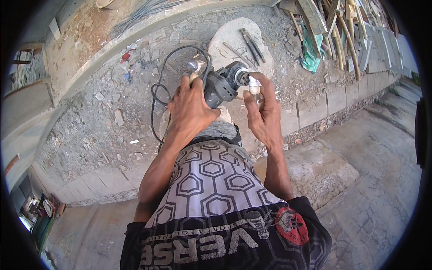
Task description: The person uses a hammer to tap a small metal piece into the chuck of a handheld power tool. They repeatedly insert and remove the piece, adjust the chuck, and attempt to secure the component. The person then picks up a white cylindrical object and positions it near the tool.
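Note:
My left hand [191,108] is closed around the body of a dark grey angle grinder [220,88], just in front of my lap. The grinder's metal gear head points right, with no disc visible on its spindle. By my left fingertips is a tan, handle-like piece with a shiny rounded end [192,65]; I cannot tell what it is. In my right hand [264,114] is a small clear spray bottle [254,90] with a white pump top. My index finger lies on that top, and the nozzle sits close beside the gear head.
A black power cord [155,96] loops left of the grinder. Beyond it, dark-handled pliers [253,45] and a thin rod [238,52] lie on a pale stone slab [234,29]. Rubble surrounds the slab. Timber and bamboo poles [346,38] lean at the far right, beside green sheeting [311,54].

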Demonstrator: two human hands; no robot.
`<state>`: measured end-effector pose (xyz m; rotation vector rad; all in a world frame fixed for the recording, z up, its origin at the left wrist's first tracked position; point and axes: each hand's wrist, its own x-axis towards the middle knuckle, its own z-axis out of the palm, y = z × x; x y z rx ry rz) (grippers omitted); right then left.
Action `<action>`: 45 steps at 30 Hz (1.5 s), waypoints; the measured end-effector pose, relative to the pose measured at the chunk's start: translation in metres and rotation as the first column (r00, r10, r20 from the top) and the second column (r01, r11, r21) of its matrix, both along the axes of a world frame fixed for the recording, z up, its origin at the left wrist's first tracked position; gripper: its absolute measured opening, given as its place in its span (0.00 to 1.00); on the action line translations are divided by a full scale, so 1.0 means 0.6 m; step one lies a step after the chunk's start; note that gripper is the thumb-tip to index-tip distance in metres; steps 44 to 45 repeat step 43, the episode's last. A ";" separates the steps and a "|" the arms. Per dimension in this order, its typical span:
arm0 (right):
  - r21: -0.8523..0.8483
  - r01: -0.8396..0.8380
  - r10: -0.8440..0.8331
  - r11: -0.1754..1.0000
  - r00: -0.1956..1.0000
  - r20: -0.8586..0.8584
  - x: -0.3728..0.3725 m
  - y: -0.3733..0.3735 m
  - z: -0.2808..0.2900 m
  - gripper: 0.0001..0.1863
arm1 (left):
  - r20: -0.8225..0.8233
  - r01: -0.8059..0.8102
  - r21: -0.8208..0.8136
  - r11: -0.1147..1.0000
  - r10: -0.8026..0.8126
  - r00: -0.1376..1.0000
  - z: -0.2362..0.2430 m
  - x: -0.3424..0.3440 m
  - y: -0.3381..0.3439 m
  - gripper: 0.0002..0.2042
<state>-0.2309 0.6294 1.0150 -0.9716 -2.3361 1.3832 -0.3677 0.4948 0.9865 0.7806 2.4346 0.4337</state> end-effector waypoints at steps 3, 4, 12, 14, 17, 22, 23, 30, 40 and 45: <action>0.001 -0.018 0.018 1.000 1.000 0.012 0.004 0.002 -0.006 0.20 | -0.027 0.008 0.016 1.000 -0.007 1.000 -0.005 0.002 -0.002 0.40; 0.005 -0.018 0.018 1.000 1.000 0.014 0.004 0.002 -0.006 0.20 | -0.027 0.006 0.018 1.000 -0.006 1.000 -0.007 0.003 -0.002 0.40; -0.069 0.008 -0.004 0.998 0.998 0.057 0.007 0.000 -0.002 0.21 | 0.000 -0.008 0.003 1.000 0.008 1.000 0.000 0.004 0.000 0.41; -0.046 -0.009 0.011 0.999 0.999 0.046 0.006 -0.001 0.000 0.21 | -0.012 -0.008 0.004 1.000 0.008 1.000 -0.002 0.004 -0.002 0.40; -0.045 -0.012 0.015 0.999 0.997 0.072 0.006 0.001 0.000 0.21 | -0.015 -0.009 0.002 1.000 0.009 1.000 0.001 0.004 -0.002 0.40; -0.051 0.014 -0.012 0.999 0.999 0.030 0.005 -0.003 0.000 0.20 | -0.056 -0.011 0.091 0.996 0.016 0.998 0.002 0.009 -0.004 0.30; -0.061 0.019 -0.019 0.998 1.000 0.004 0.006 -0.004 -0.003 0.20 | -0.059 -0.012 0.097 0.995 0.018 0.998 0.002 0.009 -0.003 0.30; -0.075 0.017 -0.015 0.997 0.999 0.036 0.007 -0.002 -0.003 0.21 | -0.114 -0.005 0.109 0.994 0.017 0.993 -0.002 0.010 -0.006 0.30; -0.086 0.019 -0.018 0.996 1.000 0.007 0.001 0.000 -0.002 0.23 | -0.087 -0.006 0.103 0.995 0.015 0.996 0.002 0.007 -0.005 0.32; -0.087 0.016 -0.015 0.996 1.000 0.019 -0.002 0.001 -0.001 0.23 | 0.019 -0.005 0.039 0.999 0.005 1.000 0.000 0.000 -0.004 0.36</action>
